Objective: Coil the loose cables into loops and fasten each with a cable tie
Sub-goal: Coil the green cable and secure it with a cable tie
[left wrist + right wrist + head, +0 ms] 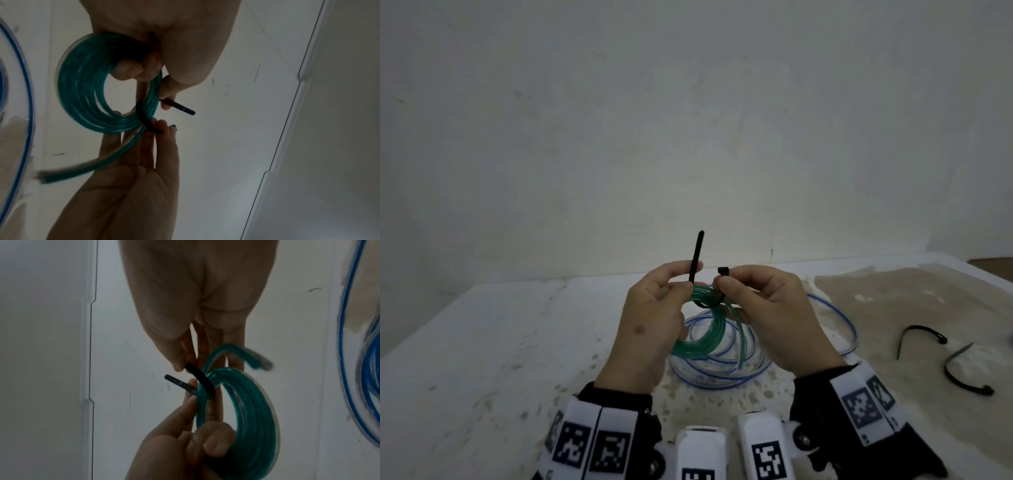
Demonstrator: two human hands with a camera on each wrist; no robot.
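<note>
A green cable coil [702, 339] hangs above the table between both hands. A black cable tie [697, 253] passes under the top of the coil. My left hand [674, 284] has its lower fingers curled through the coil [82, 97] and pinches the tie's tail [179, 108], which sticks upward. My right hand [734, 286] pinches the tie's head end [723, 271] between thumb and forefinger. The tie's band [202, 379] wraps the green strands [246, 410], and its two ends are apart. One loose green end [261, 364] sticks out near the right fingers.
A clear cable with a blue stripe [839, 318] lies in loose loops on the white table [482, 342] under the hands. Two spare black cable ties [924, 334] [962, 377] lie to the right. A bare wall rises behind the table.
</note>
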